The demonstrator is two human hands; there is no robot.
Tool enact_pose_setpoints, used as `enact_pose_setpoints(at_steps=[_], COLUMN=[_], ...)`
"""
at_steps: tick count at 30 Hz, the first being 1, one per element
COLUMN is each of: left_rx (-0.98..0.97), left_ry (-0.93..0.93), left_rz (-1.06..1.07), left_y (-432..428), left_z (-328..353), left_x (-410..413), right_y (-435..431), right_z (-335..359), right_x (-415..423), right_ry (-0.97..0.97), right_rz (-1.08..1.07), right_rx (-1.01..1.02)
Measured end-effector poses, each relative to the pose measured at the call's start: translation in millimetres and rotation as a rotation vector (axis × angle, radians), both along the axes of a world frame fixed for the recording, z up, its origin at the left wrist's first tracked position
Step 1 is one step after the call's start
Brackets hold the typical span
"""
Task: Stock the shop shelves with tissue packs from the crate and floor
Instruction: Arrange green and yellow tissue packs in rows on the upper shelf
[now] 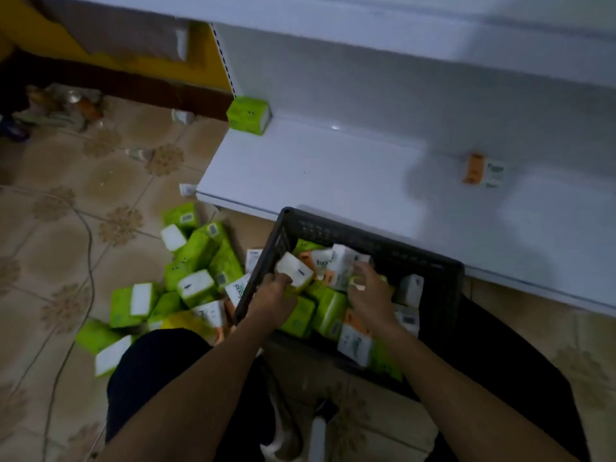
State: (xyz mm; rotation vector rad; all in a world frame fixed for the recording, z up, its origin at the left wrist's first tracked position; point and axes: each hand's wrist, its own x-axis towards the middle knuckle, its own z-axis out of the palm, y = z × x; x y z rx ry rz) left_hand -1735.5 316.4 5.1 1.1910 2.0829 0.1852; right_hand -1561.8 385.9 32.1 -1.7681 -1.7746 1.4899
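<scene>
Tissue packs (328, 311) sit in the black crate (366, 233), lower centre. Left hand (275, 296) fingers pinch a green pack (295, 271), and right hand (370, 295) fingers curl round a white-orange pack (343, 263). A loose pile (200, 261) covers the floor (66, 228) to the left, and the white shelf (300, 168) is above.

1. Place: small shop, shelving aisle
2. White retail shelf (300, 168) with slotted upright (223, 55) at its left end
3. Many identical tissue packs (196, 258) heaped on the tiled floor (66, 228), more filling a black plastic crate (366, 228)
4. Green pack (248, 115) and orange pack (481, 170) set out on the shelf
</scene>
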Motion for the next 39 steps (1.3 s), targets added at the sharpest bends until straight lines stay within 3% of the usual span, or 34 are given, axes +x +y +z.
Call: enact_pose_setpoints(at_steps=[3,6,11,17,33,39], left_rx=[-0.076,-0.148,-0.189,-0.447,-0.507,-0.341], left_ry=[0.026,0.057,0.235,0.448,0.616,0.67], left_rz=[-0.016,-0.191,-0.491,-0.873,-1.123,-1.141], left_y=[16.5,37.7,67.6,75.4,92.0,72.7], left_z=[-21.4,-36.8,-58.4,-80.4,-101.5,-95.4], left_x=[-2.0,-7.8,-14.4,-6.8,-7.0,-12.2], right_y=[-15.2,-20.0,-20.4,-21.2,-23.0,-28.8], right_z=[-39.9,-61.2,-88.1,-102.4,-113.4,-108.5], right_x=[13.6,22.5,37.0,47.5,61.7,56.4], right_ry=[0.013,0.008,0.004,0.032,-0.023,-0.023], right_rz=[-0.042,-0.1,-0.159,-0.197,-0.179,-0.16], right_rx=[-0.194,-0.308,-0.374,-0.427,-0.433,-0.436])
